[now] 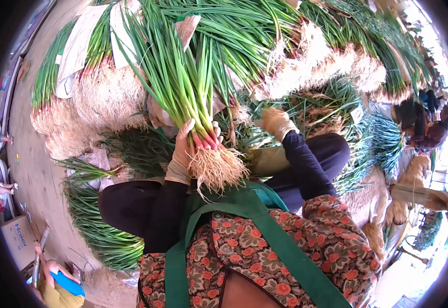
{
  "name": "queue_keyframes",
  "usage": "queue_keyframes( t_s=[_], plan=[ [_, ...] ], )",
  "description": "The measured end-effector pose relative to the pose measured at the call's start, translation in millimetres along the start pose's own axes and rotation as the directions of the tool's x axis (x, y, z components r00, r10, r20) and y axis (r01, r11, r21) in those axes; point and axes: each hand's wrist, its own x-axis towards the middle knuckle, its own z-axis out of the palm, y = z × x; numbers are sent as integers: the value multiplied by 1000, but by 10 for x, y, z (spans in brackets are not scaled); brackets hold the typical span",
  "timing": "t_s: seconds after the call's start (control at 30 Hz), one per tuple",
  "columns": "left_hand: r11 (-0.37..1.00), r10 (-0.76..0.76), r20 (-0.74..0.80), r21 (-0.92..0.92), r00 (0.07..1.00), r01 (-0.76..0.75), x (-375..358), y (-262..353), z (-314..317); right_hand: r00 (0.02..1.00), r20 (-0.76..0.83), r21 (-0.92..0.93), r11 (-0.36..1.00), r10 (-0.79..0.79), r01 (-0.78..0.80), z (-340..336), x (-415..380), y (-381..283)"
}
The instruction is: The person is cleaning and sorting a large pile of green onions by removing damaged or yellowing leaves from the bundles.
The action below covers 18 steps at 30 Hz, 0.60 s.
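Observation:
In a pale glove, my left hand [181,154] is wrapped round a bunch of green onions [193,110] just above its reddish stem bases. The long green leaves point away from me and the tan roots hang toward my lap. My right hand [277,123], gloved too, is closed to the right of the bunch, apart from it, over loose green leaves; whether it holds something I cannot make out. Near it a small stalk with roots [240,114] lies beside the held bunch.
Large bundles of onions with thick roots [112,92] lie across the far side. More bundles [103,220] are at the left. A person [432,128] sits at the far right, another person [62,282] is at the lower left near a Haier box [19,241].

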Motion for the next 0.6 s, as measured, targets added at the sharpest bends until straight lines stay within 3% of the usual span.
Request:
queue_keyframes(
  t_s=[0.03,0.07,0.1,0.13,0.17,0.2,0.23,0.27,0.3,0.33,0.4,0.43,0.47,0.5,0.53,0.57,0.6],
  plan=[
    [1000,-17,-15,-20,1000,17,14,-18,8,934,-148,-24,945,-326,326,112,167,-48],
    [999,-38,-34,-37,999,37,10,-23,10,744,-277,-145,792,-608,593,222,333,-96],
    [997,-62,-56,-49,997,60,-6,-9,6,833,-211,208,809,-512,550,6,277,-379],
    [995,-84,-76,-59,994,79,-19,22,1,905,-138,582,706,-403,403,-230,213,-675],
    [996,-77,-55,-51,996,74,-19,25,-125,956,-64,823,527,-287,213,-467,148,-972],
    [995,-80,-22,-65,997,79,-13,23,-157,937,-190,551,758,-293,349,-462,160,-1024],
    [993,-84,10,-83,996,84,-15,20,-181,623,-527,-74,761,-578,644,-326,246,-955],
    [991,-88,43,-102,995,92,-18,19,-197,828,-454,143,891,-329,432,-115,343,-859],
    [993,-79,158,-73,984,91,-17,41,-146,881,-401,226,905,-250,359,-153,358,-655],
    [993,-74,143,-81,987,86,-31,55,-103,925,-337,301,912,-172,280,-188,307,-397],
    [993,-63,112,-96,992,74,-62,65,-56,960,-97,-229,944,-263,236,-46,159,24],
    [998,-53,164,45,985,47,-10,82,-127,967,-27,-125,961,-252,247,120,275,86],
    [996,-90,177,-2,980,92,18,78,-183,968,47,-18,969,-245,246,351,414,181],
    [989,-127,189,-49,974,139,34,60,-230,809,-244,-134,845,-534,517,619,522,232],
    [979,-162,201,-91,966,184,43,51,-248,940,-90,295,893,-329,341,213,375,-177],
    [928,-220,33,-300,975,220,-10,47,-93,955,-97,492,820,-282,292,291,461,-303],
    [996,-79,204,65,976,67,86,60,-428,968,-57,547,803,-246,236,423,627,-354]
  ],
)
